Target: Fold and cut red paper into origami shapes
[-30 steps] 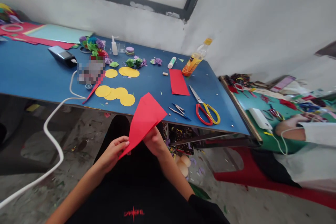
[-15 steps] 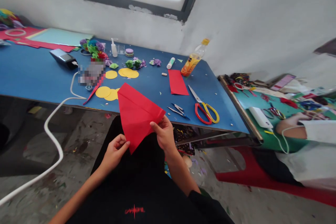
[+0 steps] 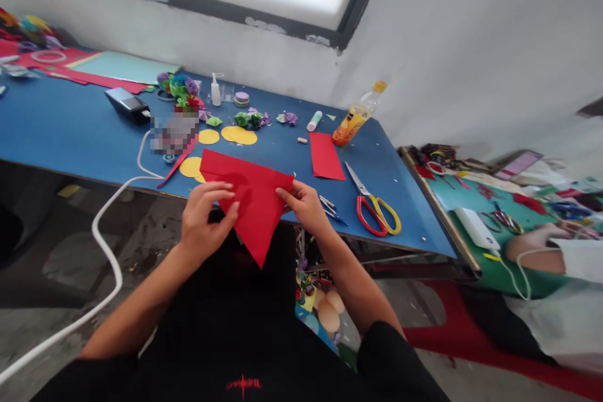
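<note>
A sheet of red paper, creased along its top edge and tapering to a point at the bottom, is held up at the table's front edge. My right hand pinches its upper right corner between thumb and fingers. Over the paper's left side hovers my left hand, its thumb and fingers apart; I cannot tell whether the fingertips touch the sheet. Yellow paper circles lie just behind, partly covered by the sheet. To the right are scissors with red and yellow handles and a compass, partly hidden by my right hand.
The blue table also carries a red paper rectangle, a glue stick, a juice bottle, a power bank and folded paper pieces. A white cable hangs at left. Another person's arm rests on the green table.
The red paper has turned so its folded edge runs along the top and its point hangs down. My left hand has let go of the lower corner and moved up, fingers spreading.
</note>
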{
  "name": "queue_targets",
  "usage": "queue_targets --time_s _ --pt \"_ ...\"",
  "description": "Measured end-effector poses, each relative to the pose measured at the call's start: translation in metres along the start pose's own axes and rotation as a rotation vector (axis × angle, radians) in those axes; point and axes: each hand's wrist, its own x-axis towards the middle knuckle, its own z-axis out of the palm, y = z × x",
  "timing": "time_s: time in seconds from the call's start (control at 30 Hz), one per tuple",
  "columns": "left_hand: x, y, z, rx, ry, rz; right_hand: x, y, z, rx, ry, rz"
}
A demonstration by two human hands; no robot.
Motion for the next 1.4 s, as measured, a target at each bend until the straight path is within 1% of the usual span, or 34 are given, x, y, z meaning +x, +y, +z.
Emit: queue_targets --time_s 0.03,0.07,0.1,0.13,0.2,0.23,0.27,0.3,0.37,0.5,0.57,0.63,0.73,0.83,0.97,1.03,1.1,1.2,1.4 --pt "0.019 -0.002 0.007 0.011 -0.064 0.08 0.008 -0.002 -0.001 0.007 -0.038 0.014" --pt "0.038 -0.006 0.015 0.027 -0.119 0.118 0.015 -0.004 -0.002 0.011 -0.067 0.022" --pt "0.055 -0.011 0.025 0.055 -0.205 0.105 0.022 -0.005 -0.003 0.012 -0.091 0.028" --pt "0.07 -0.017 0.035 0.066 -0.316 0.072 0.028 -0.006 -0.004 0.011 -0.11 0.034" --pt "0.095 -0.032 0.053 -0.009 -0.585 -0.025 0.039 -0.007 -0.007 0.011 -0.134 0.05" --pt "0.105 -0.04 0.061 -0.064 -0.673 -0.077 0.045 -0.008 -0.01 0.018 -0.136 0.056" --pt "0.114 -0.047 0.067 -0.12 -0.736 -0.121 0.05 -0.008 -0.014 0.031 -0.134 0.063" --pt "0.121 -0.054 0.073 -0.17 -0.765 -0.157 0.055 -0.008 -0.018 0.044 -0.13 0.069" --pt "0.134 -0.065 0.08 -0.239 -0.77 -0.199 0.066 -0.01 -0.027 0.046 -0.119 0.079" --pt "0.15 -0.082 0.094 -0.318 -0.8 -0.257 0.086 -0.01 -0.041 -0.047 -0.094 0.093" --pt "0.154 -0.088 0.101 -0.325 -0.838 -0.291 0.095 -0.01 -0.045 -0.09 -0.116 0.098" --pt "0.154 -0.092 0.109 -0.329 -0.887 -0.314 0.102 -0.009 -0.05 -0.126 -0.178 0.119" --pt "0.148 -0.096 0.117 -0.352 -1.008 -0.325 0.111 -0.006 -0.057 -0.159 -0.242 0.165" --pt "0.139 -0.095 0.118 -0.36 -1.138 -0.329 0.113 -0.002 -0.064 -0.18 -0.27 0.177" --pt "0.13 -0.092 0.118 -0.395 -1.224 -0.315 0.106 0.005 -0.065 -0.214 -0.38 0.19" --pt "0.128 -0.092 0.118 -0.402 -1.257 -0.31 0.103 0.006 -0.064 -0.237 -0.407 0.161" --pt "0.127 -0.092 0.118 -0.404 -1.27 -0.318 0.101 0.006 -0.063 -0.269 -0.417 0.103" --pt "0.128 -0.09 0.116 -0.418 -1.257 -0.348 0.098 0.005 -0.063 -0.304 -0.398 0.006" --pt "0.128 -0.082 0.111 -0.443 -1.257 -0.381 0.091 0.0 -0.062 -0.389 -0.361 -0.077"
